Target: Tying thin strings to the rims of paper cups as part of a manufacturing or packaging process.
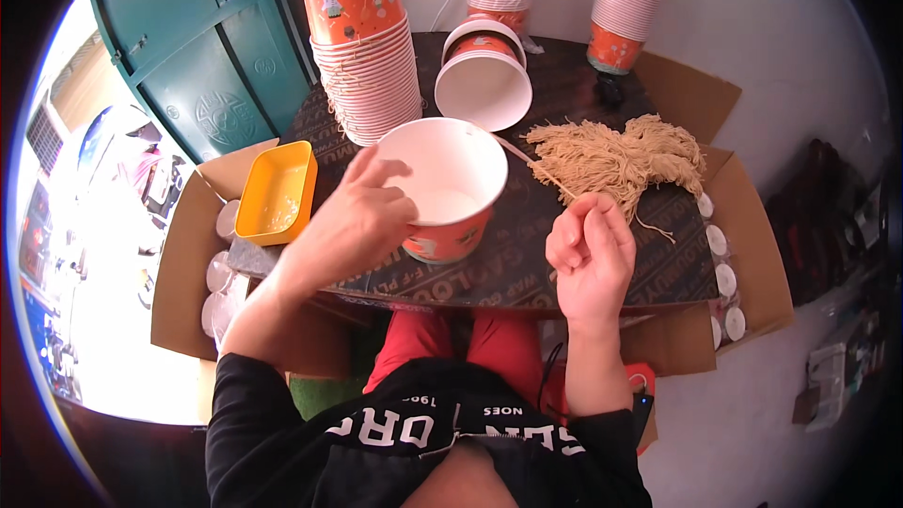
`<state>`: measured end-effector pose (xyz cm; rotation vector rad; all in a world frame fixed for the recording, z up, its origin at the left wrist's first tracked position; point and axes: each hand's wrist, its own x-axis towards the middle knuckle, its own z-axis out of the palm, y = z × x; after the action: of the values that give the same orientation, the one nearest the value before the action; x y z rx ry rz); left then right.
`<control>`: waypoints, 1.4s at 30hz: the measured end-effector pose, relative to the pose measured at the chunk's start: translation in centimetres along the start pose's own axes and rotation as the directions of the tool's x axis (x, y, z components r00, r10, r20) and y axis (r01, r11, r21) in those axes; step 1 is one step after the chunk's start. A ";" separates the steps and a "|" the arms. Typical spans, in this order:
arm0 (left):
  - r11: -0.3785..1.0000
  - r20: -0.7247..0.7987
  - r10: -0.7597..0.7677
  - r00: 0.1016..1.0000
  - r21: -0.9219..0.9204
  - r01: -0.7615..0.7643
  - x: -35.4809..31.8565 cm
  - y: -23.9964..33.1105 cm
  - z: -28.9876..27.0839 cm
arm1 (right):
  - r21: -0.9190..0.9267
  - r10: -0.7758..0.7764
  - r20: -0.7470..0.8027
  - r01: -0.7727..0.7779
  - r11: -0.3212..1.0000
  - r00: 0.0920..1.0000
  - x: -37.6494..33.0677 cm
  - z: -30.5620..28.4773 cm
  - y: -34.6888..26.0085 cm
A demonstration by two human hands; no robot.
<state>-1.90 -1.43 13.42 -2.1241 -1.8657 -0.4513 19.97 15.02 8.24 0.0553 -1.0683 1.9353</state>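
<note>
My left hand (357, 216) grips the near rim of an orange paper cup (450, 190) with a white inside, standing on the dark board (527, 268). My right hand (591, 252) is beside it to the right, fingers pinched on a thin tan string (536, 167) that runs up toward the cup's far rim. A bundle of tan strings (616, 158) lies on the board just behind my right hand.
A tall stack of orange cups (369, 56) stands at the back left, another cup (483, 75) lies tipped behind the held one, and two stacks (628, 0) rise at the back. A yellow tray (276, 191) sits at the left. An open cardboard box (743, 254) lies under the board.
</note>
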 end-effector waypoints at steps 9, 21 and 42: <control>0.981 -0.531 -0.025 0.847 -0.177 -0.082 0.3 6.2 4.9 | 0.451 0.248 0.082 -0.258 0.854 0.965 -0.2 0.4 2.8; 0.188 0.328 -0.409 0.852 -0.883 0.430 -2.4 9.7 8.3 | -0.321 0.090 -0.083 -0.112 0.940 0.993 -0.2 -1.1 4.0; 0.684 -0.006 -0.501 0.865 -0.615 0.392 -2.2 6.9 1.8 | -0.760 0.006 0.375 0.304 0.575 0.927 -2.6 3.1 4.2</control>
<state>4.74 -3.55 10.83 -1.8068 -2.3543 -1.4724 17.37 10.12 6.35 -0.0337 -2.0422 1.1250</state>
